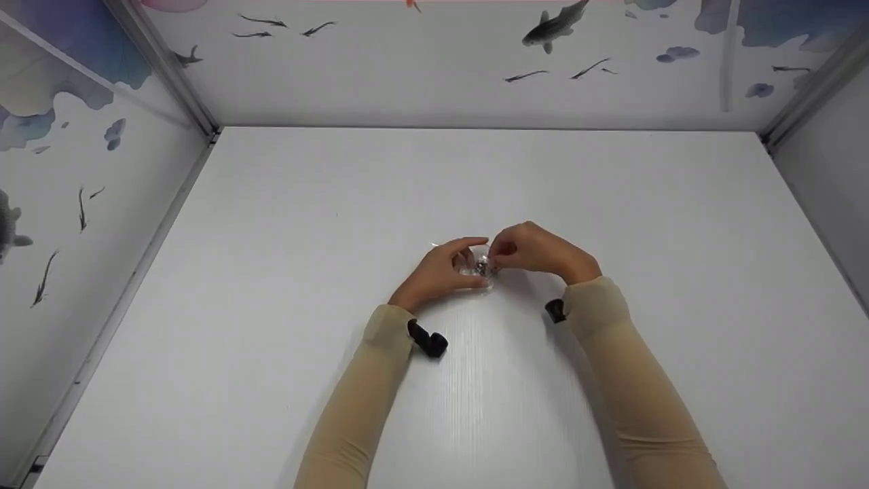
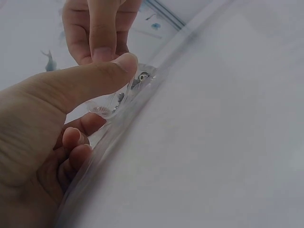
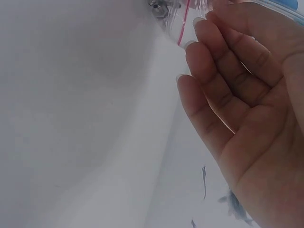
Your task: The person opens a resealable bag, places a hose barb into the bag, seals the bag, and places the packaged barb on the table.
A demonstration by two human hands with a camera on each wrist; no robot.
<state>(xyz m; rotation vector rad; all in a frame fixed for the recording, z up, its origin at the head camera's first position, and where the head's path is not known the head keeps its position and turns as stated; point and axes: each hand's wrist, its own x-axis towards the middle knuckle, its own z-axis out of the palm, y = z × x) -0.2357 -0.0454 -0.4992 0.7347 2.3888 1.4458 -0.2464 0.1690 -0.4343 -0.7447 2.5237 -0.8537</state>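
A small clear zip bag [image 1: 483, 266] with a pink strip, seen in the right wrist view, holds several small shiny metal pieces [image 2: 142, 76]; their exact kind is too small to tell. My left hand [image 1: 434, 273] grips the bag from the left, its thumb lying across the plastic in the left wrist view and its other fingers curled behind. At the opposite side, my right hand [image 1: 540, 250] pinches the bag's edge between thumb and forefinger. The other fingers of the right hand [image 3: 237, 90] are bent loosely beside the pink strip [image 3: 184, 23].
Both hands are over a white table [image 1: 326, 204]. Low walls printed with fish and blue blotches stand behind it [image 1: 407, 75] and at its left, with a plain panel [image 1: 828, 156] at the right. Black wrist cameras [image 1: 429, 341] sit on both sleeves.
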